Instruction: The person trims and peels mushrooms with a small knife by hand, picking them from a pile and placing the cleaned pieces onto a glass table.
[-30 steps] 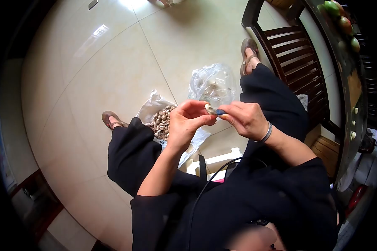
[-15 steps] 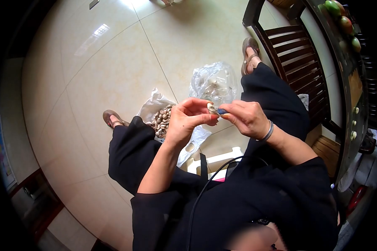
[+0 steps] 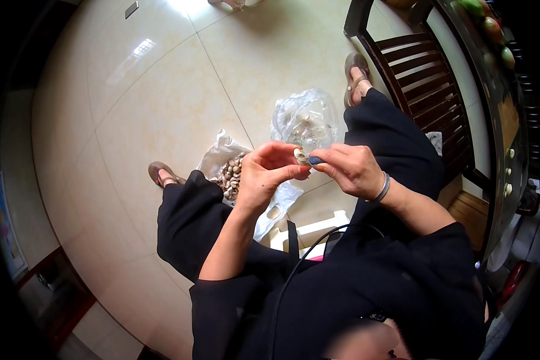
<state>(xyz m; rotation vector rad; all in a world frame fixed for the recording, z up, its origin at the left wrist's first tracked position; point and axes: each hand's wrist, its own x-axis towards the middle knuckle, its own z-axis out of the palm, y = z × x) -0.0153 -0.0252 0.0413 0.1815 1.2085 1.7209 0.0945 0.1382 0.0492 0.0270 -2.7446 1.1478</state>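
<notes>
My left hand pinches a small pale mushroom between thumb and fingertips, above the floor and between my legs. Close against it, my right hand has its thumb and fingers pressed together on a small dark blue thing; its kind I cannot make out. The blue thing meets the mushroom's right side. Below and left of my hands, a white plastic bag lies open, with a heap of small brown-and-white mushrooms in it. A clear plastic bag with a few pale bits inside lies just beyond my hands.
A white plastic stool or rack is between my legs, with a black cable crossing near it. To the right stand a dark slatted wooden chair and a dark table edge with mangoes. Pale tiles cover the floor.
The mushroom has turned slightly in my left fingers, and the blue thing at my right fingertips has shifted a little left. The view has tilted slightly; both hands stay together.
</notes>
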